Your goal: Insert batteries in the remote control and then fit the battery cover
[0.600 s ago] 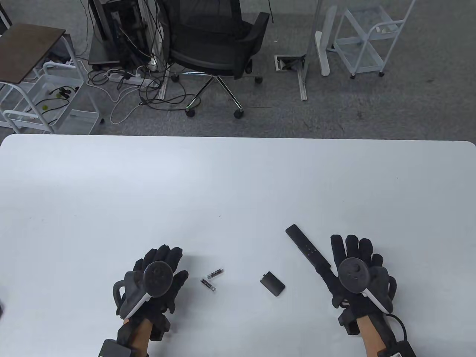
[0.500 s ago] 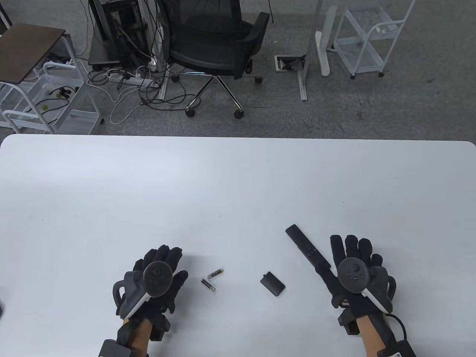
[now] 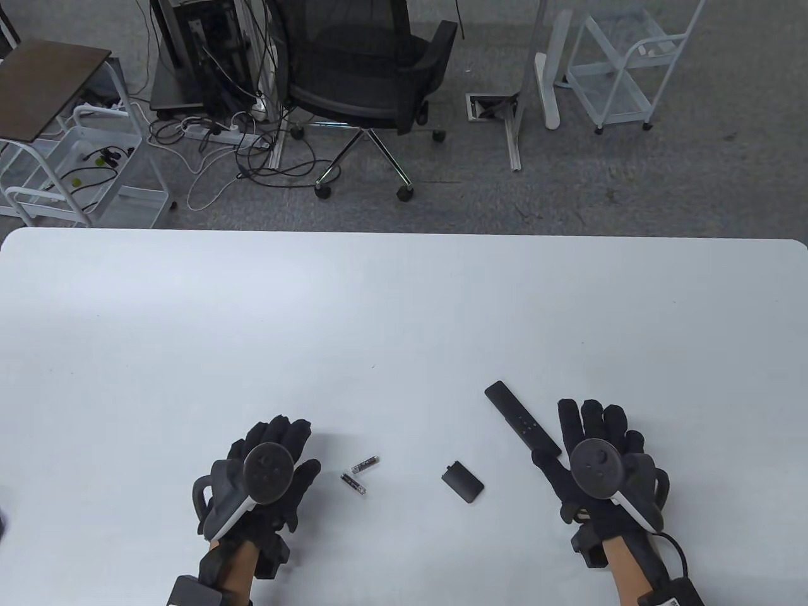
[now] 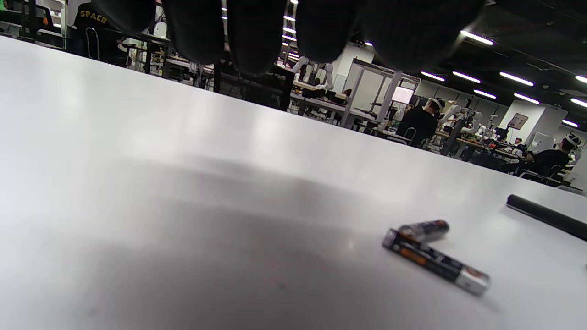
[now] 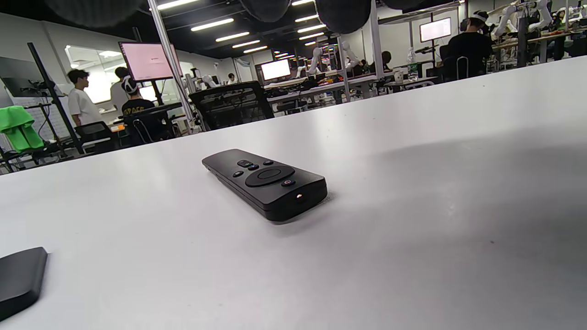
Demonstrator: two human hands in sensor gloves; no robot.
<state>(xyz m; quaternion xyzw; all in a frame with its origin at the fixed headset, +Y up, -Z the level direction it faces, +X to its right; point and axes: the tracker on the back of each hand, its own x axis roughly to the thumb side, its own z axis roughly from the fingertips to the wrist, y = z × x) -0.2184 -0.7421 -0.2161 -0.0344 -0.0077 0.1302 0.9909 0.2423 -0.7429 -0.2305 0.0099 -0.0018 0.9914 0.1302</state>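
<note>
A black remote control [image 3: 521,418] lies button side up on the white table [image 3: 379,303], right of centre; it also shows in the right wrist view [image 5: 266,182]. Its black battery cover [image 3: 463,482] lies loose to its lower left, seen at the edge of the right wrist view [image 5: 18,279]. Two small batteries [image 3: 361,473] lie side by side in front of centre, also in the left wrist view [image 4: 435,256]. My left hand [image 3: 278,451] hovers flat and open, left of the batteries. My right hand [image 3: 590,429] is open, fingers spread, just right of the remote.
Beyond the table's far edge stand a black office chair [image 3: 366,69], white wire trolleys [image 3: 625,69] and a tangle of cables [image 3: 214,139] on the floor. The table's right rear corner [image 3: 796,243] is rounded.
My right hand has shifted slightly left, closer to the remote. The left hand, batteries, cover and remote have not moved.
</note>
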